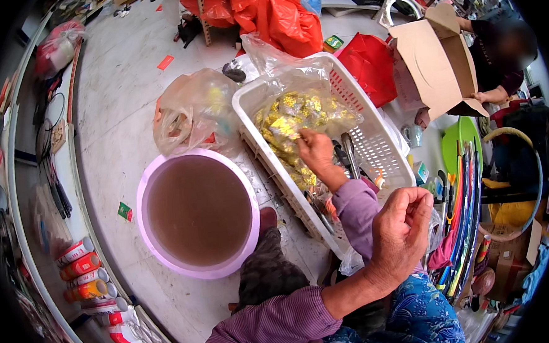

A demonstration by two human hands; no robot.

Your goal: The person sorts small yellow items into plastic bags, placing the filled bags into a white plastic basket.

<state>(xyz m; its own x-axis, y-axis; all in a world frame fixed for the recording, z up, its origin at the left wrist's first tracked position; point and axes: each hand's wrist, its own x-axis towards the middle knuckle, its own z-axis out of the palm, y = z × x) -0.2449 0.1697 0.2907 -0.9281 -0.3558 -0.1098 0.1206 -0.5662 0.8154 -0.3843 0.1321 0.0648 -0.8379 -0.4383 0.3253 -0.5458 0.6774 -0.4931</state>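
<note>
A white plastic basket (372, 131) holds clear plastic packaging with many small yellow pieces (282, 125) inside. My right hand (318, 155) reaches into it, its fingers curled down against the yellow pieces; what they grip is hidden. My left arm crosses in front of my body to the right. At its end my left hand (405, 230) is raised near the basket's near right corner, with thumb and fingers pinched together. Anything between those fingertips is too small to make out. Metal-handled tools (350, 155) lie in the basket beside my right wrist.
Left of the basket stands a lavender basin (144, 219) of murky brown water. A crumpled plastic bag (192, 110) lies behind it. Canisters (81, 268) line the left shelf. On the right are folded umbrellas (465, 214), a green tub (452, 148) and a person holding a cardboard box (427, 64).
</note>
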